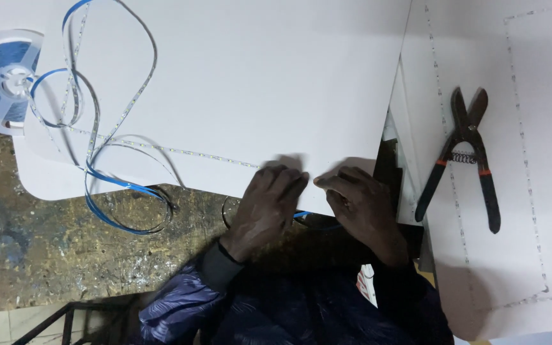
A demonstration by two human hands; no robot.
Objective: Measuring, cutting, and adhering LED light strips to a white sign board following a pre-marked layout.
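White flat board (pixel 237 83), thin LED strip (pixel 180 152), hands (pixel 269 204)

Your left hand (pixel 268 203) and right hand (pixel 360 206) are sitting close together at the near edge of the white board (pixel 257 76), whose wide middle and far part are lying open for passing. To your left, loops of LED strip (pixel 107 137) and the reel (pixel 4 80) are blocking the way. To your right, tin snips (pixel 467 160) are lying on another white panel (pixel 544 191).
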